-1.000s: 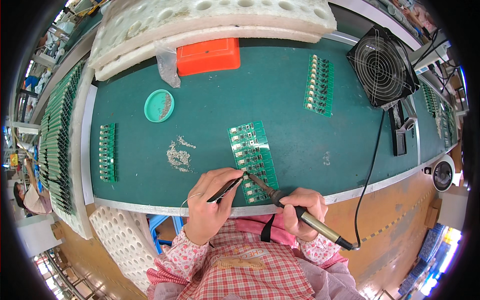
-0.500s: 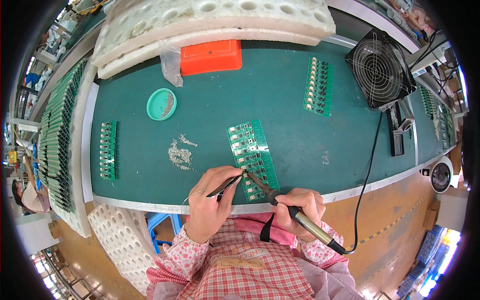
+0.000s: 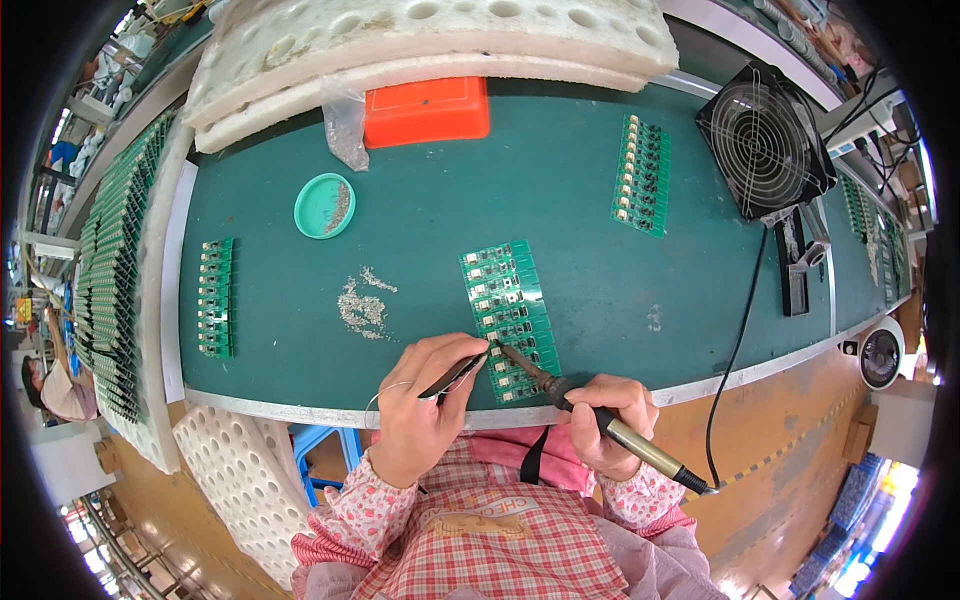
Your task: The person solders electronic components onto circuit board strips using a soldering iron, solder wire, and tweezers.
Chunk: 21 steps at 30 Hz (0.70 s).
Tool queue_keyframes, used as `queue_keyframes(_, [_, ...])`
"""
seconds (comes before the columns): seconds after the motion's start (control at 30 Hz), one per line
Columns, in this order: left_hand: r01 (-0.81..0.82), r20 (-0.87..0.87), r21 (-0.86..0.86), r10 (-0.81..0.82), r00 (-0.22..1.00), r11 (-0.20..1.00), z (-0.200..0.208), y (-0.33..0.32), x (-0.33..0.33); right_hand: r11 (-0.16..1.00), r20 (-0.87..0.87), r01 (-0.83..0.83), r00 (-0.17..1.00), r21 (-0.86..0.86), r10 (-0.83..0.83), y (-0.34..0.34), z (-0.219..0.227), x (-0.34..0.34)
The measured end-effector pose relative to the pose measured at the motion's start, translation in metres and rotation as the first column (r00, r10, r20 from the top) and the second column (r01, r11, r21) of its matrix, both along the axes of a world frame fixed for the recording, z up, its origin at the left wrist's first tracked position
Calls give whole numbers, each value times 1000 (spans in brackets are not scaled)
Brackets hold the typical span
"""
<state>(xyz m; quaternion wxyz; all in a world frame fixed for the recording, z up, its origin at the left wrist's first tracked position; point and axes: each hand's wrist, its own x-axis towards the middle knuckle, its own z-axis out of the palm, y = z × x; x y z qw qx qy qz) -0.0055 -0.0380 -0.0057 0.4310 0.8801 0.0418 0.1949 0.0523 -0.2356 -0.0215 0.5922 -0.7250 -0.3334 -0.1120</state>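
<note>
A green circuit board panel (image 3: 513, 300) with rows of small parts lies near the bench's front edge. My left hand (image 3: 425, 405) pinches dark tweezers (image 3: 450, 379), whose tips reach the panel's left side. From the right, my right hand (image 3: 612, 420) grips a soldering iron (image 3: 640, 445) like a pen, its tip at the panel close to the tweezer tips. Whether the tweezers hold a part is too small to tell. To the left lies a loose pile of tiny silvery parts (image 3: 362, 310); beyond it stands a round turquoise dish (image 3: 301, 208) with more of them.
More board panels lie at the left (image 3: 216, 300) and far right (image 3: 641, 175). A black fan (image 3: 757, 140) stands beside an iron holder (image 3: 793, 275); the iron's cord (image 3: 735, 365) drops over the front edge. White foam blocks (image 3: 430, 45), a red bin (image 3: 427, 112) and a plastic bag (image 3: 345, 130) line the back.
The soldering iron and my right hand have shifted slightly right. The tweezers stay at the panel in my left hand. The whole view has moved a little.
</note>
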Motion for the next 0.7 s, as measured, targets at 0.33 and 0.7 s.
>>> queue_keyframes(0.33, [17, -8, 37, -17, 1000, 999, 1, -1, 4, 1000, -23, 5, 1000, 4, -5, 0, 1, 0])
queue_keyframes(0.7, [12, -17, 43, -11, 1000, 999, 2, -2, 4, 1000, -14, 14, 1000, 26, -14, 1, -2, -1])
